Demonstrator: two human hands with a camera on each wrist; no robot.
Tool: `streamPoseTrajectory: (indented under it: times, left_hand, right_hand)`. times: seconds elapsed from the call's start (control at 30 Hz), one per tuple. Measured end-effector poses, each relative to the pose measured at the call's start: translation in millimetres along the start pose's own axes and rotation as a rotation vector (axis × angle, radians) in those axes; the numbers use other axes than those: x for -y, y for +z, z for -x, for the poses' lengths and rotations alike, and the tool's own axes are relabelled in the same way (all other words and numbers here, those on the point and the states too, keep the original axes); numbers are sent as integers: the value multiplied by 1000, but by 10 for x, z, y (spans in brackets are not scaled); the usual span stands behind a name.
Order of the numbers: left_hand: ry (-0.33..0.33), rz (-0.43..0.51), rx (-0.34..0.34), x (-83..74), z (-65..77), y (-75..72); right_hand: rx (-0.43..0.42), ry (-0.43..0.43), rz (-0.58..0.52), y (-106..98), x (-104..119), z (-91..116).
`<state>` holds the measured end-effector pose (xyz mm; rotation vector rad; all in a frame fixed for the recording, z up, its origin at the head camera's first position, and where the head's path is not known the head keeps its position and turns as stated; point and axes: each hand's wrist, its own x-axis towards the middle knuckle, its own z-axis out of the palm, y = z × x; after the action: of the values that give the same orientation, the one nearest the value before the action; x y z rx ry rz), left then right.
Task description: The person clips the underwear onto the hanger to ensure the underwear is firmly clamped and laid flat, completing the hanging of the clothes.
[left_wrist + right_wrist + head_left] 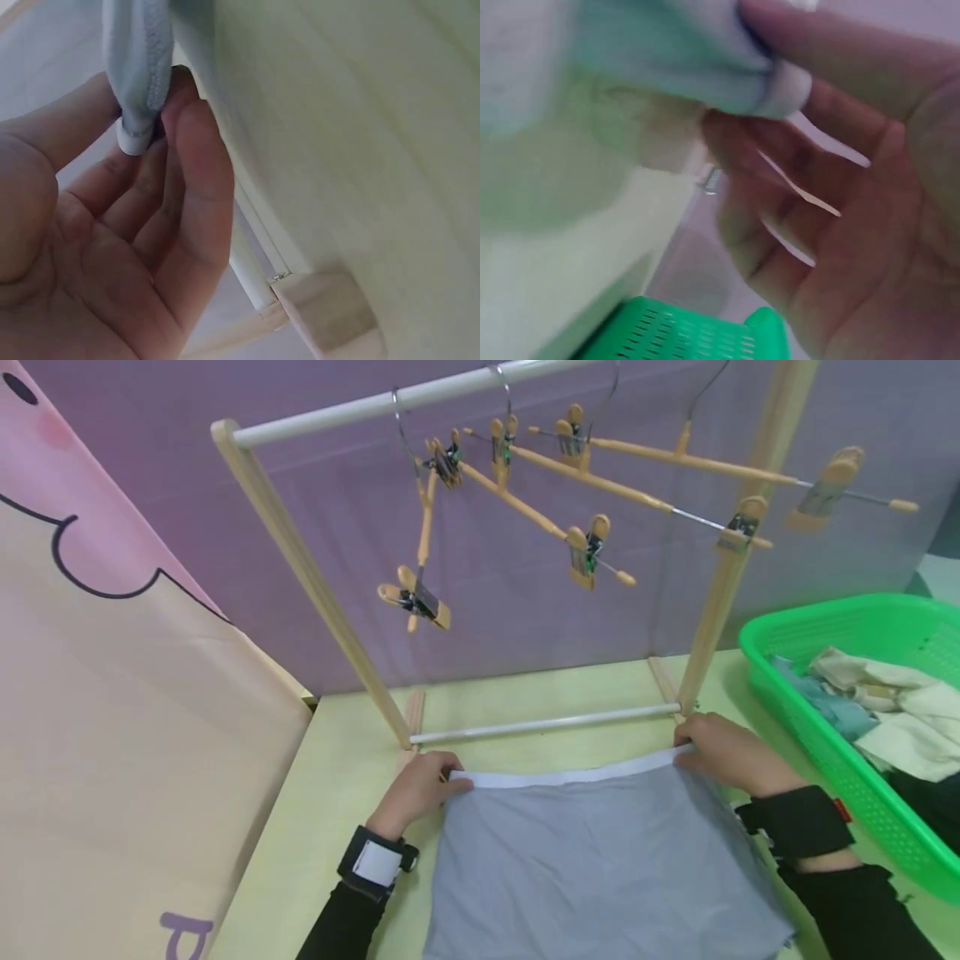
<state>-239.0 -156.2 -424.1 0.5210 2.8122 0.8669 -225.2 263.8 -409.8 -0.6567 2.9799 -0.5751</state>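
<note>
Fingers (206,165) of left hand (420,789) and right hand (723,756) pinch the cloth's waistband (558,779); uneven pulling could free one end.

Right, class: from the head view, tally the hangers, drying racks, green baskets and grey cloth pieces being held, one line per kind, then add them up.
Hangers: 4
Drying rack: 1
Green basket: 1
Held grey cloth: 1
Total: 7
</note>
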Motion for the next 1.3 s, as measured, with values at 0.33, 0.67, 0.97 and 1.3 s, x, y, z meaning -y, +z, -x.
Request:
streamPoseTrajectory:
  times: [0.33,0.67,0.97,1.3]
  left_hand:
    - [-46,59,24,31,-84,2]
    - [-119,42,-48,-18,31,-258]
    - [81,84,-320,-161,34,-736]
    - [461,498,-876,-243,-42,-1131]
  right_hand:
    - [4,70,-71,19,-53,-87]
    - [7,84,-68,38,-64,-98]
    - [26,101,-93,3,-84,-73]
    - [11,41,-158,45,-119,-65]
